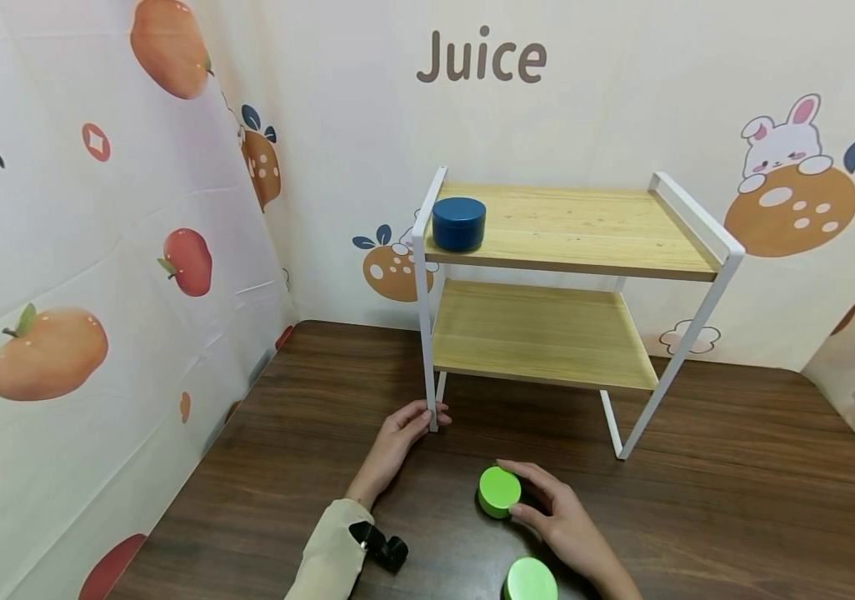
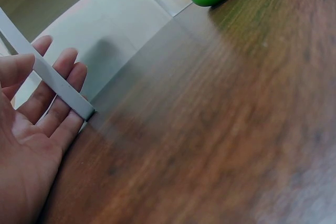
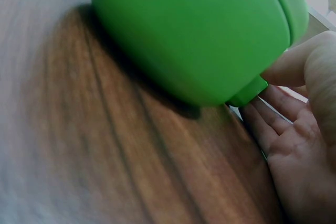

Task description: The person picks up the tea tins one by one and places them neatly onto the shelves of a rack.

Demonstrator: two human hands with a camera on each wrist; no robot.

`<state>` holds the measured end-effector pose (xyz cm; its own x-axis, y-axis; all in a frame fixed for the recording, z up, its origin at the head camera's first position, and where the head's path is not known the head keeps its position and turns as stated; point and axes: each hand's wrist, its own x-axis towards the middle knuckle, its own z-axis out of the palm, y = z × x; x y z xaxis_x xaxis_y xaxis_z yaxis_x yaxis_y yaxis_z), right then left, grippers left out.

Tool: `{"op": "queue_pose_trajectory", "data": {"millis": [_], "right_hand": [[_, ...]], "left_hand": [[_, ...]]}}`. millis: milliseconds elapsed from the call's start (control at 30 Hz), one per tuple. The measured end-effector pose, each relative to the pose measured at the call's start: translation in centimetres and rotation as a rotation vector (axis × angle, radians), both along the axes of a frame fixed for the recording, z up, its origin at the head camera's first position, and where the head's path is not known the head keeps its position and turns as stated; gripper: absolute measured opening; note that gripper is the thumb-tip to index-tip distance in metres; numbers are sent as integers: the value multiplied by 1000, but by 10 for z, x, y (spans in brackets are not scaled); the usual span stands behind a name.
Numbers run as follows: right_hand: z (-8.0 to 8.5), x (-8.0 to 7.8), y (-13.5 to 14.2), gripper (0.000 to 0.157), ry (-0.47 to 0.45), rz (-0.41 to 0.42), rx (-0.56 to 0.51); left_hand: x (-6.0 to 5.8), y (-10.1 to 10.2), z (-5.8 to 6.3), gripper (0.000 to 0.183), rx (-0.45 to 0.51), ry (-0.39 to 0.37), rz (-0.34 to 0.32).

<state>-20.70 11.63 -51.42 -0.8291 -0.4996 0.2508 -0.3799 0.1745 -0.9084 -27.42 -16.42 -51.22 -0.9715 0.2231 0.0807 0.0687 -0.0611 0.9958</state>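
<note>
My left hand (image 1: 400, 433) pinches the foot of the front left leg of a two-tier shelf (image 1: 540, 333). In the left wrist view the thumb lies across the white leg (image 2: 63, 88), with the fingers behind it. On the dark table, my right hand (image 1: 564, 521) holds a small round green tin (image 1: 499, 492) between thumb and fingers. Closer to me stands a second round green tin (image 1: 531, 581), partly cut off by the head view's lower edge. That nearer tin (image 3: 194, 35) fills much of the right wrist view and hides most of the held one.
A dark blue round tin (image 1: 459, 224) stands at the left end of the upper wooden board. The lower board (image 1: 540, 329) hangs between the white side frames. A printed fabric backdrop (image 1: 345, 100) encloses the brown wooden table (image 1: 757, 500) at the back and sides.
</note>
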Motion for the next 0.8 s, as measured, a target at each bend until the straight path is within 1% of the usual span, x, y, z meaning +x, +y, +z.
{"op": "queue_pose_trajectory", "data": {"millis": [367, 567, 800], "right_hand": [[-1, -1, 0, 51, -26, 8, -17], [-1, -1, 0, 51, -21, 9, -26], [-2, -1, 1, 51, -7, -8, -1]], "left_hand": [[0, 0, 1, 31, 2, 0, -3], [0, 0, 1, 32, -2, 7, -3], [-1, 0, -1, 34, 1, 6, -2]]}}
